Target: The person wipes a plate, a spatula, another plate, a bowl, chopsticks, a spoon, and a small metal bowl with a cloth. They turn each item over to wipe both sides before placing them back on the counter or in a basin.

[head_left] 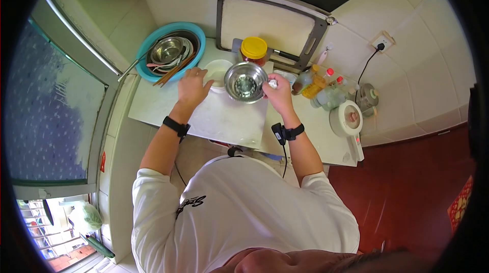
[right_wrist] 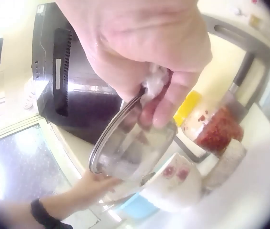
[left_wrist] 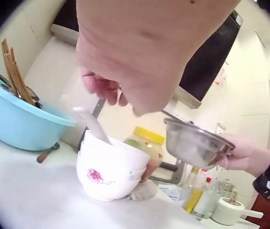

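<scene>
My right hand (head_left: 279, 92) grips a shiny steel bowl (head_left: 245, 83) by its rim, fingers outside and thumb at the edge. A crumpled white wad (right_wrist: 155, 82) is tucked in the same hand against the rim. The bowl is held above the worktop and tilts in the right wrist view. My left hand (head_left: 192, 88) hovers beside a stack of white bowls (left_wrist: 108, 167) with a pink flower print, its fingers loosely bent with nothing in them. A white spoon (left_wrist: 93, 125) leans out of the top bowl. Behind the stack stands a jar with a yellow lid (head_left: 253, 47).
At the left, a blue basin (head_left: 141, 60) holds metal bowls, chopsticks and utensils. A cutting board (head_left: 265, 23) leans on the back wall. Several bottles (head_left: 317, 87) and a white lidded pot (head_left: 346, 118) line the right side of the white worktop (head_left: 214, 120).
</scene>
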A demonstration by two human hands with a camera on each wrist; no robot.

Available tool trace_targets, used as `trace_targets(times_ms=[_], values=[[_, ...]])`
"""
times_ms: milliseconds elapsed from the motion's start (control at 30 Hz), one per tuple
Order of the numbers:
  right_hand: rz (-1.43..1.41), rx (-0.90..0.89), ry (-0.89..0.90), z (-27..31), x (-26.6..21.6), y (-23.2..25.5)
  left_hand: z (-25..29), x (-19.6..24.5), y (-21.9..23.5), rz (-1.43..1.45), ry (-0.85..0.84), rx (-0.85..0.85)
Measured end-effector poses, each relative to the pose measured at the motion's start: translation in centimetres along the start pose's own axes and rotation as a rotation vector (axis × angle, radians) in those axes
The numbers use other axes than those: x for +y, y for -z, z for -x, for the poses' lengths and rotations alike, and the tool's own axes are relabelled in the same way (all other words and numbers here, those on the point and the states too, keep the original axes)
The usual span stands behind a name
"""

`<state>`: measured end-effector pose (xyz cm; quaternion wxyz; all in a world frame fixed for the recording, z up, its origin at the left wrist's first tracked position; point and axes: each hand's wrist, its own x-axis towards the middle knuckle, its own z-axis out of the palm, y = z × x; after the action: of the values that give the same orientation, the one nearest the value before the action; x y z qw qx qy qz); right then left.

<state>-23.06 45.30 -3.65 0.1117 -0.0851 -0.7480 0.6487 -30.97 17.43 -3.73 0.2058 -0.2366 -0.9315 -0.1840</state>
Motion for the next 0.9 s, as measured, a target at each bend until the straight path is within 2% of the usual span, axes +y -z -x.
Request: trace_targets(times_ms=[33, 67, 133, 200, 233, 367, 467, 533, 600, 667, 733, 767, 833, 867, 900], values=[[-0.01, -0.023, 0.001, 1.1, 0.6, 0.2, 0.2, 0.5, 0.7, 0.021, -0.121, 0.205], [-0.02, -0.046, 0.003, 2.0, 1.4, 0.4, 0.9, 1.3, 1.3, 0.028, -0.127, 0.198], [-0.004, -0.077, -0.018, 3.7, 3.8, 0.3, 3.4, 3.2, 2.4, 0.331, 0.098, -0.062], [-0.04, -0.187, -0.072, 5.2, 6.1, -0.6, 6.5, 4.2, 0.4, 0.42, 0.244, -0.304], [-0.036, -0.192, -0.111, 5.7, 7.1, -1.0, 7.7, 4.2, -1.0, 0.423, 0.242, -0.335], [0.069, -0.207, -0.123, 7.0, 9.4, -1.5, 9.6, 3.9, -4.1, 0.407, 0.342, -0.377], [0.137, -0.114, -0.122, 7.3, 9.5, -1.7, 9.4, 3.9, -4.9, 0.36, 0.355, -0.331], [0.399, -0.021, 0.065, 7.3, 9.6, -1.8, 9.0, 3.9, -5.1, 0.375, 0.371, -0.33], [0.392, -0.009, 0.061, 7.2, 9.7, -2.0, 8.5, 3.7, -5.2, 0.387, 0.453, -0.432], [0.388, 0.005, 0.063, 7.1, 9.6, -1.9, 8.4, 3.3, -5.6, 0.4, 0.468, -0.444], [0.317, -0.057, -0.074, 7.0, 9.2, -1.7, 8.0, 3.4, -5.5, 0.412, 0.486, -0.452], [0.318, -0.06, -0.074, 6.9, 9.0, -1.6, 7.8, 3.4, -5.4, 0.416, 0.495, -0.465], [0.214, -0.158, -0.31, 6.8, 8.1, -1.3, 7.0, 4.0, -4.4, 0.423, 0.508, -0.476], [0.217, -0.163, -0.309, 6.7, 8.7, -1.3, 6.5, 4.3, -3.8, 0.391, 0.514, -0.52], [0.236, -0.107, -0.178, 6.6, 9.4, -1.6, 6.1, 4.6, -3.2, 0.357, 0.521, -0.566]])
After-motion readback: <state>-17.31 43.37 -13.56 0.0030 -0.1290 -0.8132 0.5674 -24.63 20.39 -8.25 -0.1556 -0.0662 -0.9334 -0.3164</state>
